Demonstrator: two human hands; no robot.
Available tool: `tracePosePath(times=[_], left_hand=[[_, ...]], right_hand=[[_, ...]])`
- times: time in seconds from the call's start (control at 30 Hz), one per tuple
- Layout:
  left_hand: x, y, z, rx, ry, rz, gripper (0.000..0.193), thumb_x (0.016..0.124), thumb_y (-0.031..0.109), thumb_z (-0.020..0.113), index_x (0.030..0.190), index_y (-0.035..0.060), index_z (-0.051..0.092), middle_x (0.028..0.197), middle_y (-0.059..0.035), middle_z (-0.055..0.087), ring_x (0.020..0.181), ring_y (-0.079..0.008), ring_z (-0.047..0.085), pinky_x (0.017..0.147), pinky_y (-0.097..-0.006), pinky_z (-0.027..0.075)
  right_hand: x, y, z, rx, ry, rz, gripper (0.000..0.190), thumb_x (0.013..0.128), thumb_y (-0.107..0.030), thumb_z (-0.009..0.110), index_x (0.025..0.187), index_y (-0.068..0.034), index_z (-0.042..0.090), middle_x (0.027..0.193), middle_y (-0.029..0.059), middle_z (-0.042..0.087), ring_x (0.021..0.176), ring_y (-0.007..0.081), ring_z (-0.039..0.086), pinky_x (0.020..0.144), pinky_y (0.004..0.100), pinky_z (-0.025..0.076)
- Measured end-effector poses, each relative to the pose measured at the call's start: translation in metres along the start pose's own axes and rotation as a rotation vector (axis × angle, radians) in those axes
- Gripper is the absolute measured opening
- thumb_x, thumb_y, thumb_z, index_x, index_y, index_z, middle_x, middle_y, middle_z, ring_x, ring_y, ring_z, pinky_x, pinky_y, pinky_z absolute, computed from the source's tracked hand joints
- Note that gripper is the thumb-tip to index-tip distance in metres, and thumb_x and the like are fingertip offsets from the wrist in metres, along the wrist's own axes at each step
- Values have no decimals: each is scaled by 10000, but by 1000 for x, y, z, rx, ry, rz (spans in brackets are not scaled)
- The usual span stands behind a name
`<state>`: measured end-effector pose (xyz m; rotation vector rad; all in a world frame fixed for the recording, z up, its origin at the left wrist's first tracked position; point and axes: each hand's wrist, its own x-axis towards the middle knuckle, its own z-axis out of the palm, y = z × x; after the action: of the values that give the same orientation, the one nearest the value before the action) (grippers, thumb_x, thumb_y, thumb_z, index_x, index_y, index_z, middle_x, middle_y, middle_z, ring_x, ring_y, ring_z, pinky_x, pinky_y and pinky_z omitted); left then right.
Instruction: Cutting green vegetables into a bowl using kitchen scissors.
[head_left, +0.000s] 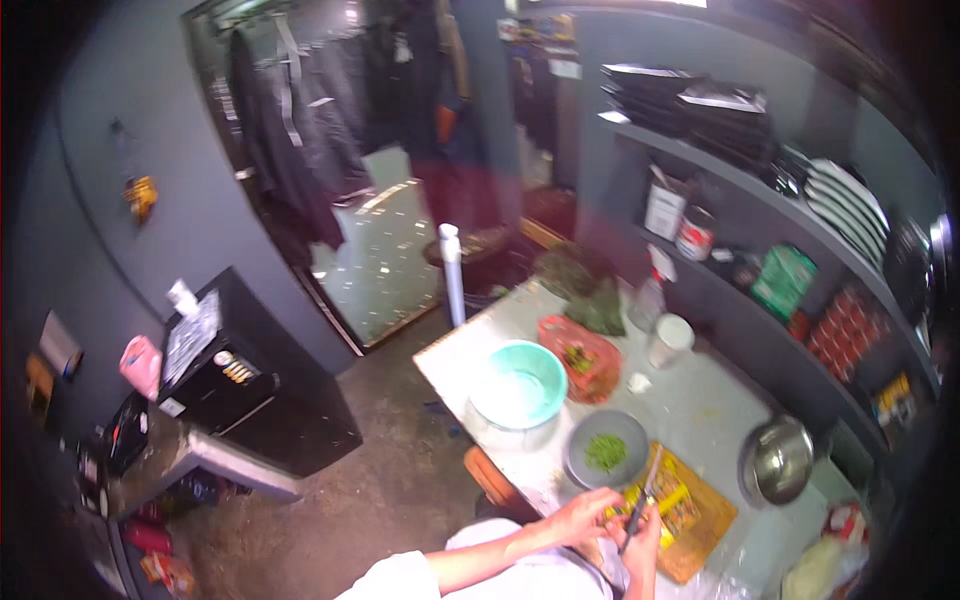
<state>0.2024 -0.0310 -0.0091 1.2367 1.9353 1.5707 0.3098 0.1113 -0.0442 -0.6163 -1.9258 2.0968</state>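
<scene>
My left hand (589, 517) is over the near end of the table, its fingers closed on the edge of a yellow printed packet (664, 502). Close beside it, my right hand (640, 536) is shut around the dark handle of a knife (651, 480), whose blade points away from me over the packet. Under both lies a wooden cutting board (701, 532). A grey bowl (574, 450) with chopped green vegetable (606, 451) stands just beyond the board. Exactly how the fingertips meet the packet is too small to tell.
Farther along the table (686, 405) stand a turquoise basin (519, 384), a red plastic bag (604, 371) with greens and a white-lidded jar (670, 340). A steel bowl (780, 461) is at the right. Wall shelves (720, 157) hold stacked plates (847, 206). An orange chair (491, 478) touches the table's left side.
</scene>
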Motion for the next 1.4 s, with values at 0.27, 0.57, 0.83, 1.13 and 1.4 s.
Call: tracePosePath(times=[0.27,0.57,0.83,1.13,1.4], left_hand=[[23,-2,-11,-395,-56,-352,379,740,67,757,1072,-13,592,903,-82,664,815,-124,638,735,-264,528],[49,3,-33,-707,153,-495,228,838,64,666,1038,-29,609,900,-88,652,816,-154,637,770,-275,510],[61,-6,-38,-774,305,-363,193,844,8,643,1024,-22,579,900,-86,647,818,-147,636,771,-264,514],[64,-12,-39,-834,364,-420,225,830,-12,648,1021,-15,530,902,-107,640,806,-165,644,755,-280,535],[60,-19,-31,-927,384,-454,196,832,6,655,977,10,523,892,-98,647,798,-165,647,755,-285,540]], right_hand=[[12,-53,10,77,118,-75,456,754,-44,759,986,-67,367,834,100,634,755,143,615,652,275,506],[15,-51,-7,27,118,-137,377,784,-106,744,894,-59,387,765,59,580,721,104,550,620,254,447],[-1,-57,1,-646,-16,-10,582,678,-477,775,892,-32,466,650,110,533,596,233,554,556,348,435],[11,-51,10,-617,-47,37,523,724,-424,761,877,-44,436,645,112,534,581,247,545,552,361,430],[9,-35,12,-582,-39,20,497,748,-420,741,870,-47,436,663,120,532,584,265,534,549,364,417]])
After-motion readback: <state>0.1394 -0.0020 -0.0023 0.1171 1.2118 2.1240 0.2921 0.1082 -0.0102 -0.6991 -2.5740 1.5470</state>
